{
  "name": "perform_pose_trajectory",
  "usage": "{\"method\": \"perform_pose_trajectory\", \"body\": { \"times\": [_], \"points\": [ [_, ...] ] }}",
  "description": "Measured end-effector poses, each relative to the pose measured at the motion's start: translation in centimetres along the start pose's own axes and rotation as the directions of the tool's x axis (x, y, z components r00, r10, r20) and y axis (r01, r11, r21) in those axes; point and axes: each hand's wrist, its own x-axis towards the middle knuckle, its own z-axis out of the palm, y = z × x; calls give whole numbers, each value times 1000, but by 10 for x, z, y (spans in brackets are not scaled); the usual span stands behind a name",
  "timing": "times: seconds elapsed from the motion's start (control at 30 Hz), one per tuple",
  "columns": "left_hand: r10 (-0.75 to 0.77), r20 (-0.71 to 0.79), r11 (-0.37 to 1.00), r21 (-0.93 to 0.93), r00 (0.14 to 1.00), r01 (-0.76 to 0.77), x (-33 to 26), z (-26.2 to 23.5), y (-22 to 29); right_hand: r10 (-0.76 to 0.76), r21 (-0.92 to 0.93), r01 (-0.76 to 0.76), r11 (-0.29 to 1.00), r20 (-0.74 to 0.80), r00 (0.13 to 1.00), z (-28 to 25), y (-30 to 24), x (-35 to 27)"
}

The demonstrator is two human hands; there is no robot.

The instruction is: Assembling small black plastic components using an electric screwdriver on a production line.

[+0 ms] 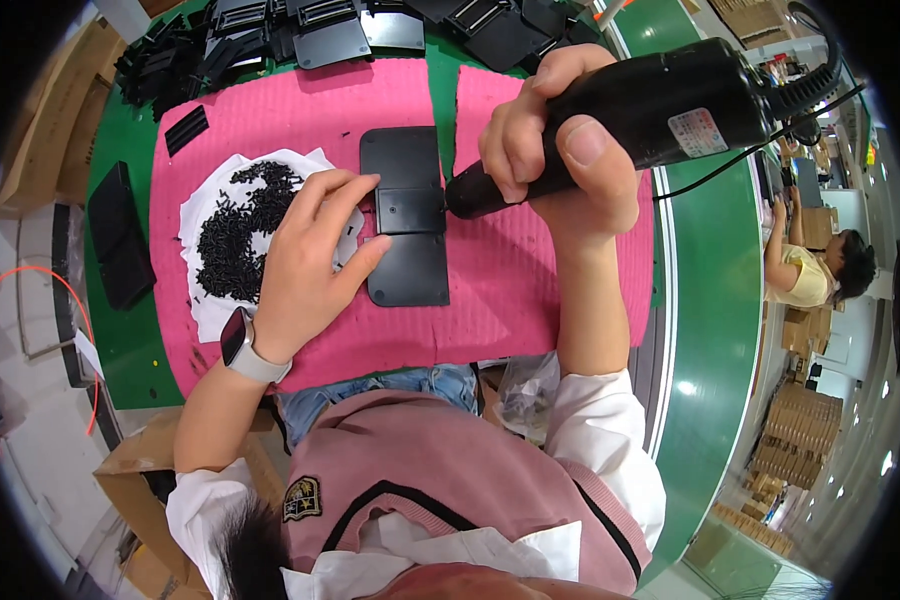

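One black panel [409,272] lies on the pink mat [505,305] between the two hands, just right of the left hand [315,248] and left of the right hand [560,150]. The left hand's thumb and fingers are spread apart, tips at the left edge of the panel's middle section. The right hand is wrapped around one black electric screwdriver [660,105]; its nose points at the panel's right edge, though whether they touch I cannot tell.

Beside the left hand is one white cloth [202,312] bearing a pile of black screws [232,245], too many to count. Farther out are one small ribbed piece [187,131], one other black panel on the green table [705,300], and a jumbled heap of black parts [330,42]. One co-worker [805,272] shows at far right.
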Motion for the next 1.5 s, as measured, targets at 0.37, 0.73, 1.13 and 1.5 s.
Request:
{"method": "perform_pose_trajectory", "body": {
  "times": [0.37, 0.73, 1.13, 1.5],
  "points": [
    [-3, 5, 1000, -25, 1000, 3, 0, 1, -3, -7, 16, 7, 1000, 14, 1000, 4, 3, -2],
    [-14, 9, 1000, -7, 1000, 14, 1, 2, -1, 6, -12, -4, 1000, 144, 990, 4, 11, 5],
    [109, -69, 983, 154, 992, -97, 3, 6, -2, -72, -261, 93, 961, 90, 993, 21, 10, -1],
    [261, -234, 960, 165, 937, -226, -9, -3, 28, 20, -786, -361, 502, -407, 913, -45, -7, -30]
  ]
}}
